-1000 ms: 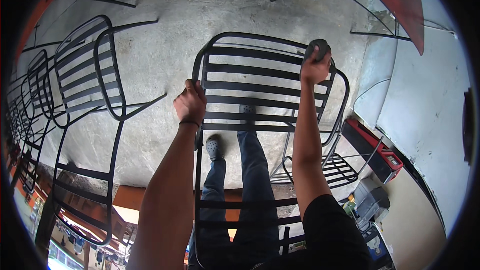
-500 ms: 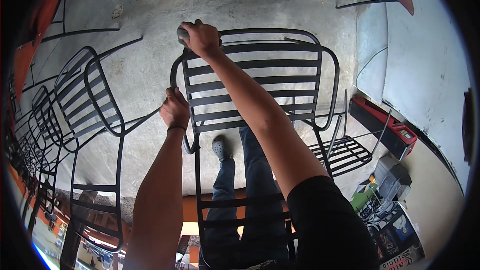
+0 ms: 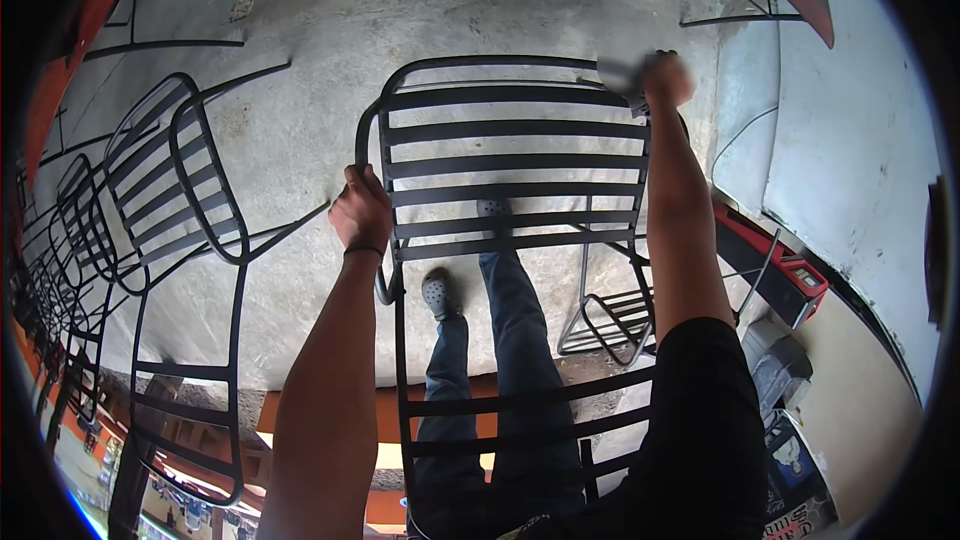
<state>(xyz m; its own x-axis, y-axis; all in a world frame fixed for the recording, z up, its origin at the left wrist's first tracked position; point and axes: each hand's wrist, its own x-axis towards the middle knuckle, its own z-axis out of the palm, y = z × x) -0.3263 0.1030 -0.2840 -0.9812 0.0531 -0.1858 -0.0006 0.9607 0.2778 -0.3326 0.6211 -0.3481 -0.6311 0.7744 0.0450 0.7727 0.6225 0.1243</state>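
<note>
Black metal slats make up the chair (image 3: 515, 155) that both hands work on; it stands on the grey concrete floor (image 3: 300, 20) right in front of the person, its back rising toward the camera. The left hand (image 3: 361, 212) has its fingers curled tight around the left side rail of the chair back, the thumb wrapped over the tube; a thin dark band sits on the wrist just below. The right hand (image 3: 668, 80) is closed on a pale grey cloth (image 3: 620, 74), blurred, which it presses against the top right corner of the chair frame. Between the two sets of fingers run the horizontal slats, and through the gaps show the person's legs in blue jeans (image 3: 505, 320) and grey shoes (image 3: 438, 293) on the floor below. Past the fingers of the left hand, further to the left, stands a row of stacked chairs (image 3: 190, 180) of the same black slatted kind, apart from the one being held. Beyond the right forearm, down by the wall, lies a red and black case (image 3: 770, 265), and nearer the lower edge a grey box (image 3: 780, 370)
</note>
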